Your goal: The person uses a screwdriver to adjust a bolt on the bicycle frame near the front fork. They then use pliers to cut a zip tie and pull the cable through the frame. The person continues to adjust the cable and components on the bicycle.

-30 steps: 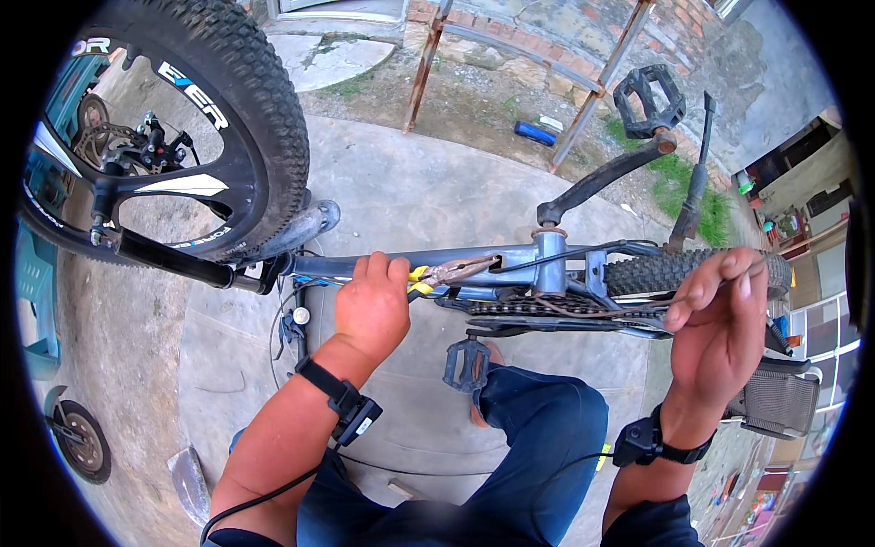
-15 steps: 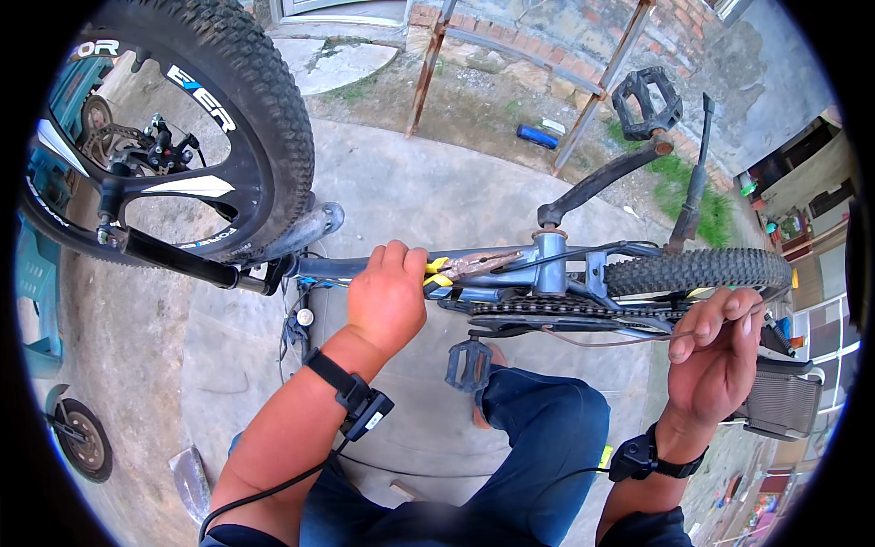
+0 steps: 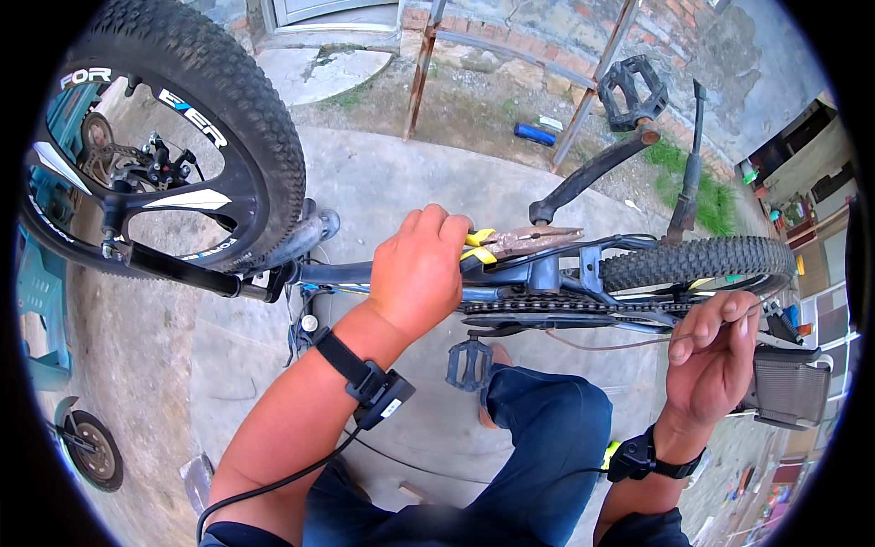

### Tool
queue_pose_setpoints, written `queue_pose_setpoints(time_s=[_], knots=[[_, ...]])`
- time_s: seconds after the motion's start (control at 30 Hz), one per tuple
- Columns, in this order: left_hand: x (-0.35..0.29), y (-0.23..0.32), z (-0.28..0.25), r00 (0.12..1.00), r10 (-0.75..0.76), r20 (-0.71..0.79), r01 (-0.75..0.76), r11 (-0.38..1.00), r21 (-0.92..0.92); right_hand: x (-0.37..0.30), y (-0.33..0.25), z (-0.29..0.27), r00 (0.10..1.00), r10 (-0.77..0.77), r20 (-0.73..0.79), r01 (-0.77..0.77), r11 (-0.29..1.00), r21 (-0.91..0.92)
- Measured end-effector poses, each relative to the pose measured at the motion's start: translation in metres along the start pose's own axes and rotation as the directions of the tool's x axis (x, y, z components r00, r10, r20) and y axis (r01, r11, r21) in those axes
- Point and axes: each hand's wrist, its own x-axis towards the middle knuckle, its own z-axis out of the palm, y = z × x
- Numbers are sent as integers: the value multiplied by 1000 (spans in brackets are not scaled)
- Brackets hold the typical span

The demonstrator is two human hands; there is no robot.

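Left hand (image 3: 419,263): grip closed round the pliers (image 3: 531,241) by the yellow handles, nose pointing right, above the bike frame (image 3: 337,273) near the crank (image 3: 588,175). Right hand (image 3: 713,360): grip pinching the wire (image 3: 609,345), which runs left, below the chain (image 3: 597,305) in view. Rear wheel (image 3: 697,259) just beyond that hand.

Blue cylinder (image 3: 534,134) lying beside a rusty metal frame (image 3: 422,77), green grass (image 3: 717,205), grey chair (image 3: 791,390) at right, small wheel (image 3: 97,451) lower left, possibly a teal plastic seat (image 3: 44,290) above it.
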Motion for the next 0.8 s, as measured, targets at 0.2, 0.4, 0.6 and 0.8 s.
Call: queue_pose_setpoints(time_s=[0.2, 0.4, 0.6, 0.8], knots=[[2, 3, 6, 993, -48, 104, 55, 996, -64, -6, -1, 2, 1000, 5, 14, -5, 1000, -4], [-19, -23, -7, 997, -68, 47, 77, 970, -231, -11, -11, 7, 998, 14, 55, -14, 1000, -2], [-74, -47, -49, 912, -341, 227, 406, 823, -397, -31, -6, 30, 956, 116, 271, -123, 992, 10], [-162, -33, -76, 615, -486, 621, 711, 1, -704, -66, 37, 86, 692, 440, 573, -239, 888, -393]])
